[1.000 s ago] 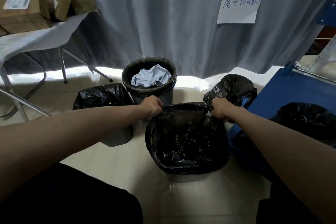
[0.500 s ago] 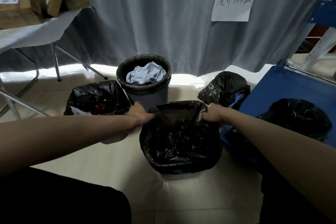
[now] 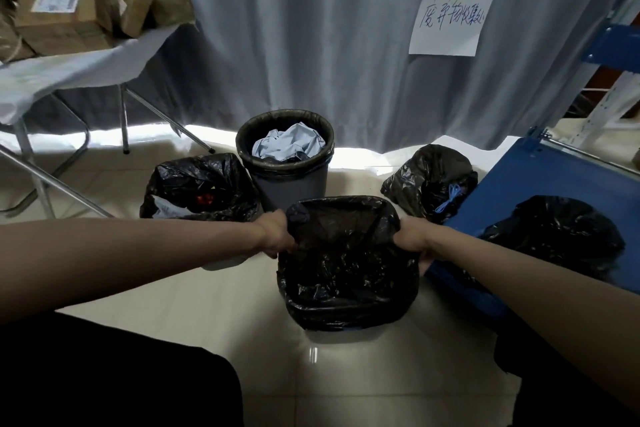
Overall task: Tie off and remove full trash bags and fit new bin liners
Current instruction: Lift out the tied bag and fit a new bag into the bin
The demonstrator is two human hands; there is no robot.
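Watching the head cam here, both arms are stretched out over the floor. Left hand (image 3: 277, 236) has its fingers curled round the left edge of the crinkly black plastic bin liner (image 3: 346, 263), and the right hand (image 3: 412, 239) is gripping the opposite edge the same way, so the liner mouth is pulled wide btwn them. Liner is draped over a small squarish bin, w/ only a thin pale strip of the bin showing under the bottom edge, nearest me. Can't see the fingertips themselves, they're tucked under the plastic on both sides.

Just beyond the left fingers sits a round grey plastic bin (image 3: 289, 180) w/ a dark liner folded over its rim and crumpled pale blue paper (image 3: 289, 146) inside. Left of those fingers there's an open black trash bag (image 3: 197, 187) w/ something red and white in it, can't tell what. Beyond the right fingers is a bunched-up black trash bag (image 3: 429, 173) w/ a blue cord on it, resting against a blue flat panel (image 3: 561, 177), and another black bag (image 3: 561, 232) lies on that panel, right of the right wrist.

Bkgd: grey curtain (image 3: 311, 28) w/ a handwritten white paper sign (image 3: 450, 22), and brown cardboard boxes (image 3: 65, 10) on a white-covered table (image 3: 69, 73) far left.
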